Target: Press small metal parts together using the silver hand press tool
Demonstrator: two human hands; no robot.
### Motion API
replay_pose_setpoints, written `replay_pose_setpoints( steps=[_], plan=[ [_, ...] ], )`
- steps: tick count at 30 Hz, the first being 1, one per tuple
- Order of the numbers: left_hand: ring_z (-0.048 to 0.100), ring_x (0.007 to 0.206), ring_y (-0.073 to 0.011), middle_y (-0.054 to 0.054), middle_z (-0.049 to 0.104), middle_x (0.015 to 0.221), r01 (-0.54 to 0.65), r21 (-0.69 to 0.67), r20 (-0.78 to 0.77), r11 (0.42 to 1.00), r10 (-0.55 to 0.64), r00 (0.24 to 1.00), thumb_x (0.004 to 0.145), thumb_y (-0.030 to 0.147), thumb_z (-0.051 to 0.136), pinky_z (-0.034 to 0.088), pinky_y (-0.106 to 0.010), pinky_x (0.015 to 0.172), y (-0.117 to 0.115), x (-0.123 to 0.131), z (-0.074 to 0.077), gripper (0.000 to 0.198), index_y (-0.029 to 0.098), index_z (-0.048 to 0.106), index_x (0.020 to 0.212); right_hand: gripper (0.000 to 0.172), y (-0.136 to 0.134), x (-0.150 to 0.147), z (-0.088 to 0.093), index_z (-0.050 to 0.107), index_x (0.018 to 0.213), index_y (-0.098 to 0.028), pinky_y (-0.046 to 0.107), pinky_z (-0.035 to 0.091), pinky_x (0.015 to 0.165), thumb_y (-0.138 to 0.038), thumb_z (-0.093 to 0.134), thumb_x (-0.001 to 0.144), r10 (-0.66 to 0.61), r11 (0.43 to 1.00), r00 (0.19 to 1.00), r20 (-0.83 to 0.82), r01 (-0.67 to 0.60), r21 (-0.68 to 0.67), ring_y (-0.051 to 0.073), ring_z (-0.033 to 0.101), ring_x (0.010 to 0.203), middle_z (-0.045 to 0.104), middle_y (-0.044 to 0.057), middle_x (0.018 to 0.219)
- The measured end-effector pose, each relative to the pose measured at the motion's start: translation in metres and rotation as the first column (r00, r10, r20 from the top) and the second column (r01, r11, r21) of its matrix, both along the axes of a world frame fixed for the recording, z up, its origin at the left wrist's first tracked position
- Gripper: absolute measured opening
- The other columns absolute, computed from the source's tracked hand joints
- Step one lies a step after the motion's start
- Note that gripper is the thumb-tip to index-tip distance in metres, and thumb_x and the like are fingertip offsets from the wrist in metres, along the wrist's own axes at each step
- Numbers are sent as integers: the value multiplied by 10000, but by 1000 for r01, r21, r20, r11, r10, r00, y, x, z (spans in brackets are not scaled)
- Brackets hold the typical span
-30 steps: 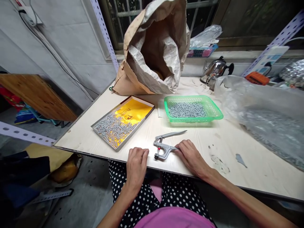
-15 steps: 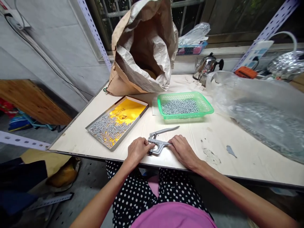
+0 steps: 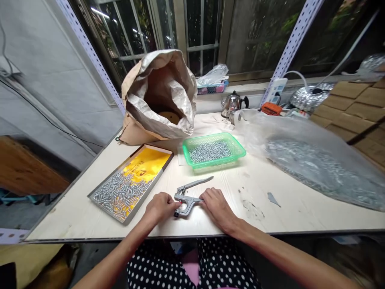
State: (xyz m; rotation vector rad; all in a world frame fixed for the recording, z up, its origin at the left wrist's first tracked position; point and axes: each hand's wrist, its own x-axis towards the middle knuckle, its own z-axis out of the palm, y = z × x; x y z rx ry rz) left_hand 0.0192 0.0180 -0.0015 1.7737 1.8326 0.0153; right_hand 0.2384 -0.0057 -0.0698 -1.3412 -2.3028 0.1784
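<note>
Grey snap fastener pliers [image 3: 190, 204] lie on the table before me, their upper handle raised and a small spring showing near the hinge. The lower handle's end is between the fingers of my right hand [image 3: 217, 208], which rests closed on the tabletop. My left hand [image 3: 161, 208] is pinched at the pliers' jaws, its fingertips touching them. A small red spot shows at those fingertips; what they pinch is too small to make out. Left of the hands, a shallow box lid [image 3: 132, 214] holds many small silver metal pieces. Behind the pliers, a green basket [image 3: 215, 163] holds similar pieces.
A large open paper sack [image 3: 135, 128] stands at the back left. A clear plastic bag [image 3: 313, 168] of small metal pieces covers the right side. A kettle [image 3: 231, 105], an orange box [image 3: 271, 108] and stacked cartons [image 3: 351, 104] are behind. A grey scrap [image 3: 273, 199] lies at right.
The view has tilted up and turned right, bringing the cartons into sight. My hands stay at the pliers, and a red spot now shows at the left fingertips.
</note>
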Motion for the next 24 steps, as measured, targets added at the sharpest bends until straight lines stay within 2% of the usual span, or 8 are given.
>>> replay_pose_setpoints(
  steps=[3,6,11,13,16,19,21,24],
  plan=[
    [594,679,-199,-69,678,711,42,277,-121,960,-9,993,820,344,577,307,-274,567,6,8,20,248,182,681,662,51,1,-2,-3,531,887,-198,343,374,751,-180,517,932,15,1000,1000,13,-16,6,204,495,842,588,50,908],
    [619,700,-187,-59,697,736,28,454,8,890,-36,999,867,355,577,367,-268,612,29,30,45,266,175,706,720,42,1,-4,-4,531,884,-197,340,376,741,-174,545,917,41,999,999,29,-42,25,203,497,836,584,43,898],
    [625,806,-168,-50,707,964,-21,796,115,604,-118,986,902,329,584,447,-269,731,79,55,89,296,194,675,1150,48,1,-4,-6,534,878,-194,334,364,728,-183,565,913,90,994,995,44,-93,60,201,488,812,574,35,869],
    [625,805,-162,-43,703,976,17,828,46,560,-97,994,907,332,582,457,-266,743,89,40,97,316,209,658,1188,45,1,-3,-9,538,879,-194,337,356,719,-194,560,918,96,991,994,54,-101,89,204,479,798,569,36,859],
    [633,858,-180,-40,706,986,102,776,-153,623,29,988,920,325,554,458,-260,733,88,-11,90,241,237,714,1077,41,1,-2,-14,550,883,-195,344,343,720,-180,546,921,113,984,991,76,-122,131,213,469,796,559,38,850],
    [636,906,-204,-52,707,1009,102,626,-348,773,159,924,915,279,533,456,-265,733,73,-72,70,232,230,724,1038,68,0,-2,-16,564,891,-200,350,334,723,-172,518,931,133,981,987,91,-144,127,221,463,802,547,39,848],
    [632,922,-204,-58,707,998,133,491,-437,861,111,893,912,243,510,451,-262,749,62,-103,54,239,216,732,996,93,-1,-2,-16,573,902,-202,352,332,722,-186,492,945,147,981,985,91,-157,117,224,462,803,541,41,845],
    [616,958,-198,-67,697,980,213,348,-472,913,-25,881,922,229,468,447,-258,783,52,-123,33,274,198,740,940,143,-1,-2,-15,580,929,-204,355,334,727,-219,443,969,162,978,984,81,-171,122,227,464,806,540,46,845]
  ],
)
